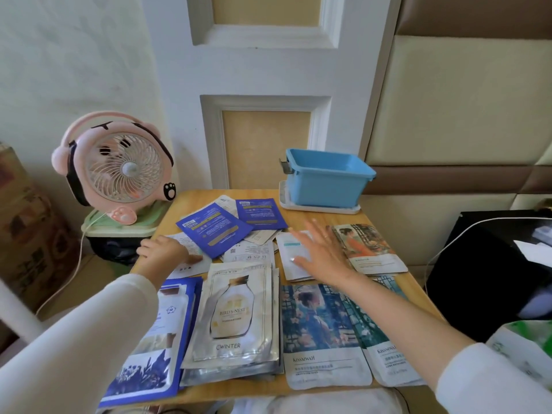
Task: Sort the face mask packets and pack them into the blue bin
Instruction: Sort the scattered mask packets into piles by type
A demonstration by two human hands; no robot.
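Your left hand [162, 249], fingers curled, gripped a white packet [191, 265]; your right hand [321, 253], fingers spread, lay over a pale packet [294, 265]. Sliding each clear before lifting looked wisest

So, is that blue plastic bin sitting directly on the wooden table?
No, the blue plastic bin stands on a flat white tray at the far right corner of the wooden table.
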